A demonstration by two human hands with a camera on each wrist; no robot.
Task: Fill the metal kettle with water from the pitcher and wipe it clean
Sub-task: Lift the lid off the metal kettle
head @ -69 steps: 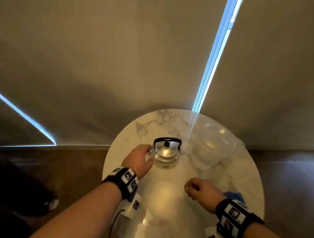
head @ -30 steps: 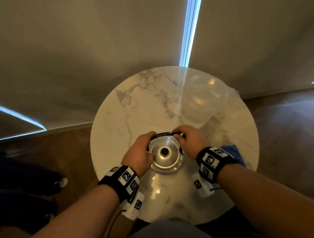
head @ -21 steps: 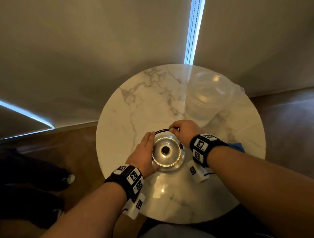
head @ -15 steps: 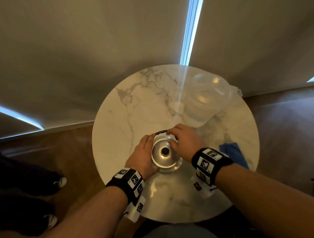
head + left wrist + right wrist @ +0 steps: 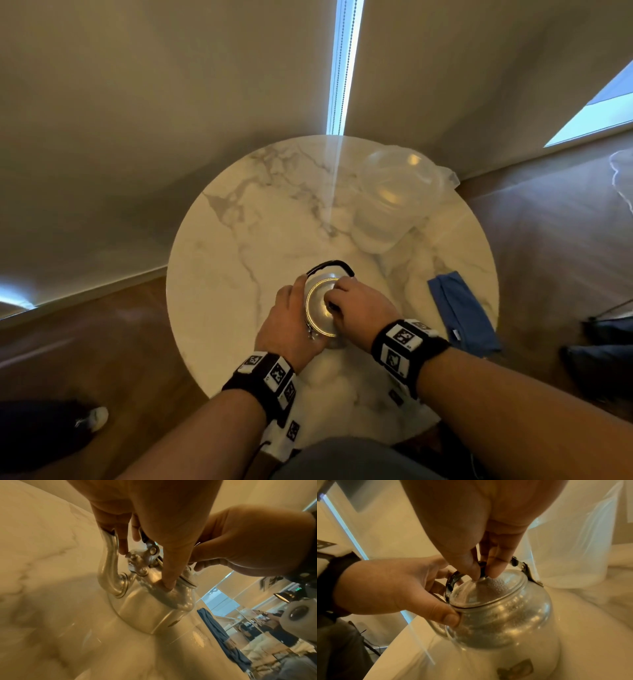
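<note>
The metal kettle (image 5: 320, 323) stands on the round marble table (image 5: 239, 240), near its front edge. Its black handle (image 5: 330, 264) is tipped toward the far side. My left hand (image 5: 301, 308) grips the kettle's left side: the thumb presses its shoulder (image 5: 448, 618) and the fingers curl by the spout (image 5: 111, 566). My right hand (image 5: 334, 301) reaches over the lid (image 5: 494, 588) and pinches the small knob (image 5: 482, 566) at its centre. The lid sits on the kettle. A clear plastic pitcher (image 5: 394, 202) holding water stands at the back right.
A folded blue cloth (image 5: 462, 315) lies near the table's right edge. A beige blind (image 5: 171, 102) hangs close behind the table. Wooden floor (image 5: 102, 342) surrounds it, with a person's shoe (image 5: 92, 418) at lower left.
My right hand has left the far handle and come onto the lid, now pinching its knob. The left hand has stayed on the kettle's side.
</note>
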